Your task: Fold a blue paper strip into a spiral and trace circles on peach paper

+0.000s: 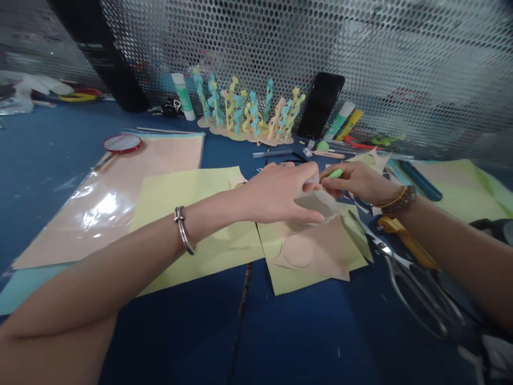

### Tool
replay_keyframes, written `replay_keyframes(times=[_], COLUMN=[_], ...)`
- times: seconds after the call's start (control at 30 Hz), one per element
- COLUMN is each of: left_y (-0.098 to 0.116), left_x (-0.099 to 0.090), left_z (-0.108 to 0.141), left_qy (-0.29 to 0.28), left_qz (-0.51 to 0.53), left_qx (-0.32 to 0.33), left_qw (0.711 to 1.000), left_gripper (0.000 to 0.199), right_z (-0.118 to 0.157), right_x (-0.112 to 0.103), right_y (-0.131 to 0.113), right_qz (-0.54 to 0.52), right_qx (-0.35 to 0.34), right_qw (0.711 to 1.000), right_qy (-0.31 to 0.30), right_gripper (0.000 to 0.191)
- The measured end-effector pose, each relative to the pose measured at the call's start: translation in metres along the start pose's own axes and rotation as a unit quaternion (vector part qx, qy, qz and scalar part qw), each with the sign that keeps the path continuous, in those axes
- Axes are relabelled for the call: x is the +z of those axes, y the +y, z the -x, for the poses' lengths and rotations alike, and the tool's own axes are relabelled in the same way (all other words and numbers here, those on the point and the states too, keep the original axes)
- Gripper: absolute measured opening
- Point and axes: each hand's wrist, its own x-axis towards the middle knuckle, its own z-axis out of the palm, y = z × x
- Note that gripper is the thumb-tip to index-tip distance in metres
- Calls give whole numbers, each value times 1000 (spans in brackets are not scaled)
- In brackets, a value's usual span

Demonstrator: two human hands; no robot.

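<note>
A blue work table (pixel 52 160) runs back to a perforated metal screen (pixel 256 37), and two bare forearms reach across it from either side. The left hand (pixel 276 192) is curved, palm down, its fingers arching over a pale, translucent piece of paper (pixel 316 203), though whether it grips that piece cannot be told. The right hand (pixel 356 182) is closed in a pinch around a small green object (pixel 335 173), too small to identify. Beneath the hands lie two pale yellow paper sheets (pixel 192 224), overlapped by one peach paper offcut (pixel 316 256) with a round disc (pixel 297 251). One pair of metal scissors (pixel 417 294) lies just right of the papers. Farther back stand one cut-paper sculpture (pixel 248 109), one black smartphone (pixel 320 104) leaning on the screen, and one white-and-green glue stick (pixel 183 96). One red-rimmed hand mirror (pixel 122 143) rests on a plastic sleeve of peach paper (pixel 108 203).
</note>
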Motion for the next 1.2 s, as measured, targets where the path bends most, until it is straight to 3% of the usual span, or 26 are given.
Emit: replay_keyframes(times=[0.23,0.67,0.83,1.0,1.1,1.2], left_y=[-1,-2,-2,0,1,-2], left_x=[2,4,4,8,7,-4], left_z=[-1,-3,-2,-2,-2,-2], left_qy=[7,19,28,48,83,177], left_qz=[-19,5,1,3,63,109], left_qx=[-6,1,-5,-10,-17,-14], left_qw=[1000,1000,1000,999,994,978], left_gripper=[41,41,41,40,35,32], right_z=[19,53,71,116,141,152], right_x=[-3,5,3,9,25,43], right_y=[10,-14,-19,-24,-21,-13], right_qz=[23,89,25,-68,-23,124], right_qx=[-17,21,-2,-67,-65,-107], right_qw=[999,993,995,975,969,968], right_qy=[39,77,95,201,235,189], right_gripper=[32,24,23,11,14,19])
